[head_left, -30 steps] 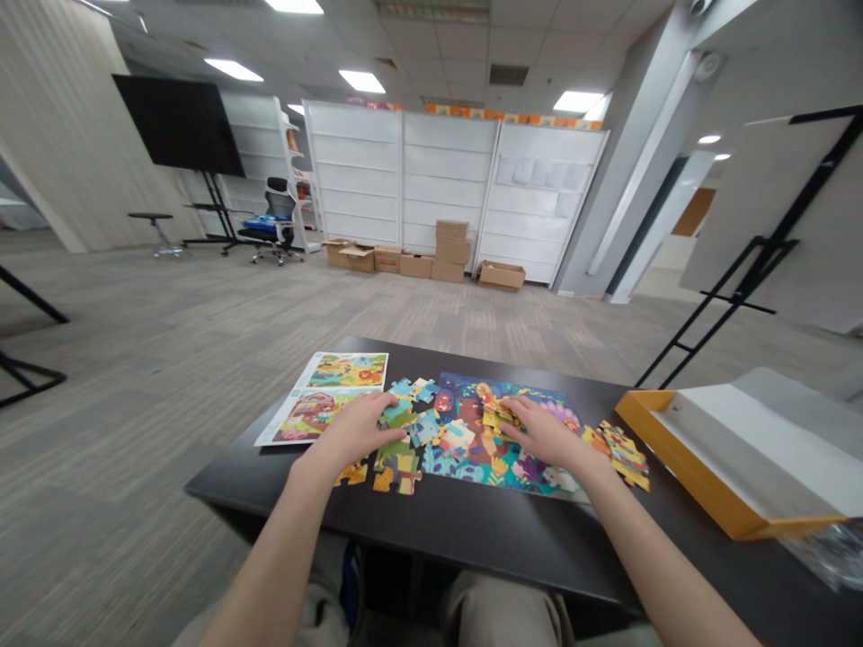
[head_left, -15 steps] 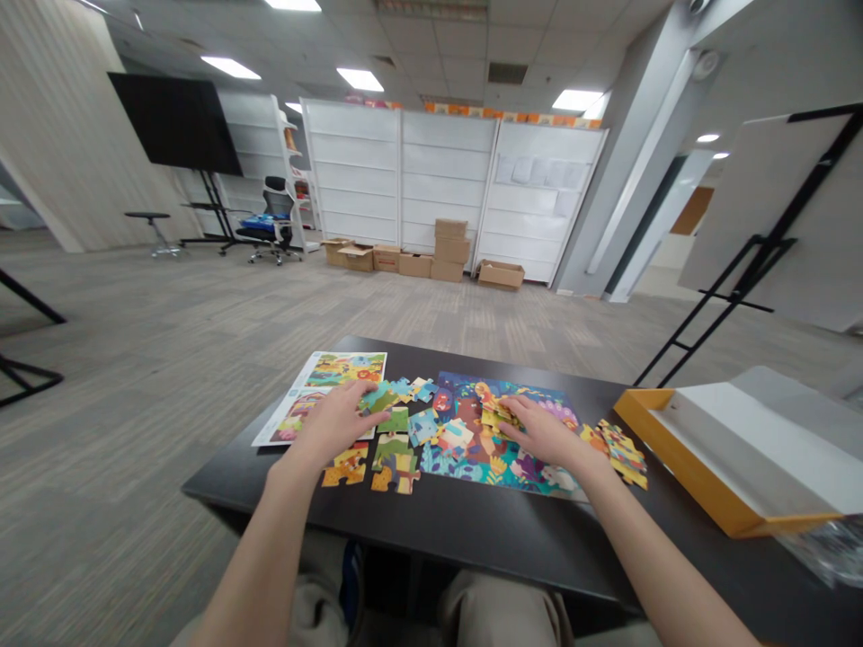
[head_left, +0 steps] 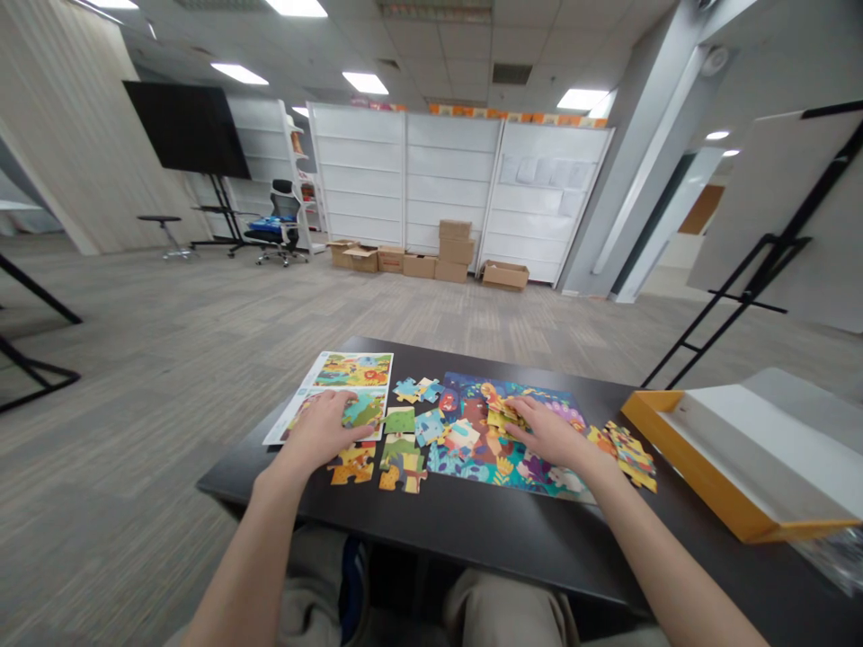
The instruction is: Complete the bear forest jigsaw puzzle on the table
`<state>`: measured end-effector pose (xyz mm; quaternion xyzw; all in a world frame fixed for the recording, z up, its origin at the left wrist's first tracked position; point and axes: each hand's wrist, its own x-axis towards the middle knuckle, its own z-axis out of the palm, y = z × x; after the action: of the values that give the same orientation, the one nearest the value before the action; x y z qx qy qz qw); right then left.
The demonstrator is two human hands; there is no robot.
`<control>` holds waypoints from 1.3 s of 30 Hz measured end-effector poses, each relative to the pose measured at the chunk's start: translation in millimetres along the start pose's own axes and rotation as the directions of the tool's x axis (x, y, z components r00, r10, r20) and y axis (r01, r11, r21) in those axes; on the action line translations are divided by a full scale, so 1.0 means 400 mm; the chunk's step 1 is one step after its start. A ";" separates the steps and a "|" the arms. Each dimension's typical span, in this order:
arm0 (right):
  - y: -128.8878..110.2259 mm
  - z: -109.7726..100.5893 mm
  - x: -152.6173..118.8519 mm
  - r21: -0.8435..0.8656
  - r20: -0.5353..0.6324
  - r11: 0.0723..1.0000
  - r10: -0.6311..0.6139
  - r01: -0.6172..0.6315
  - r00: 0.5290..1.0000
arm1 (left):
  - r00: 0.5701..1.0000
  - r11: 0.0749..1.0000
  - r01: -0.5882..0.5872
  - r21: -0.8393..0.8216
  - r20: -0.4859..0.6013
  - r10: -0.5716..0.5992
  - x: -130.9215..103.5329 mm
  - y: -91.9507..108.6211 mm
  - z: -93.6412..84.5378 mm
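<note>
My left hand (head_left: 322, 433) is over the printed picture sheet (head_left: 276, 429), thumb and fingers closed around a green jigsaw piece (head_left: 366, 409). Below and beside it lie green-and-tan pieces (head_left: 403, 454) joined in a column and orange spotted pieces (head_left: 353, 465). Light blue pieces (head_left: 416, 390) are grouped beyond. My right hand (head_left: 545, 433) rests above the colourful animal picture (head_left: 465, 469), its fingers curled on a small stack of yellow jigsaw pieces (head_left: 502, 416). A pale piece with a blue-green patch (head_left: 463, 434) lies on that picture.
More loose pieces (head_left: 632, 456) lie in a pile right of the picture. An open yellow box (head_left: 715, 481) with white insides stands at the right, crumpled clear plastic (head_left: 832, 557) beside it. The black table's (head_left: 485, 530) front edge is close to my knees.
My left hand has drawn back leftward with the green piece, away from the light blue pieces and over the sheet. My right hand stays on the yellow pieces. The view has shifted slightly.
</note>
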<state>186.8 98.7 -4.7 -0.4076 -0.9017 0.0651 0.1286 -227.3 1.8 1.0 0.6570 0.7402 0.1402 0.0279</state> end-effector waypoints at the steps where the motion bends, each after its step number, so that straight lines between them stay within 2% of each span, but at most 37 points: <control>1: 0.002 0.001 0.000 0.004 -0.008 1.000 -0.006 0.006 1.000 | 1.000 1.000 -0.007 -0.027 0.004 0.007 0.000 -0.004 0.001; 5: 0.005 0.003 0.001 0.024 -0.023 1.000 -0.020 0.021 1.000 | 0.999 0.997 -0.018 -0.072 0.027 0.020 -0.002 -0.014 0.004; 11: 0.002 -0.001 0.002 0.031 -0.027 0.999 -0.019 0.020 0.999 | 1.000 0.995 -0.029 -0.090 0.006 0.030 -0.002 -0.010 0.004; 25: 0.005 0.004 0.003 0.018 -0.027 1.000 -0.024 0.025 0.999 | 0.996 0.997 -0.024 -0.079 0.086 0.031 0.005 -0.009 0.000; 29: 0.000 0.001 0.003 0.004 -0.015 1.000 -0.022 0.022 1.000 | 1.000 0.997 -0.011 -0.071 0.021 0.013 0.011 -0.010 0.007; 32: 0.003 0.001 0.002 0.001 -0.015 1.000 -0.026 0.026 1.000 | 1.000 0.994 -0.015 -0.109 -0.025 0.013 0.008 -0.005 -0.004; 35: 0.008 0.003 0.002 0.004 -0.009 1.000 -0.023 0.023 1.000 | 0.998 0.983 -0.069 -0.171 -0.009 0.068 -0.009 -0.003 -0.028; 39: 0.006 0.002 0.002 0.008 -0.005 1.000 -0.012 0.012 1.000 | 0.979 0.967 -0.165 -0.194 0.083 0.184 -0.042 -0.013 -0.052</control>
<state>187.7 100.9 -6.0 -0.4018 -0.9036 0.0669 0.1329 -234.6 -18.9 17.2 0.7203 0.6608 0.1777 0.1138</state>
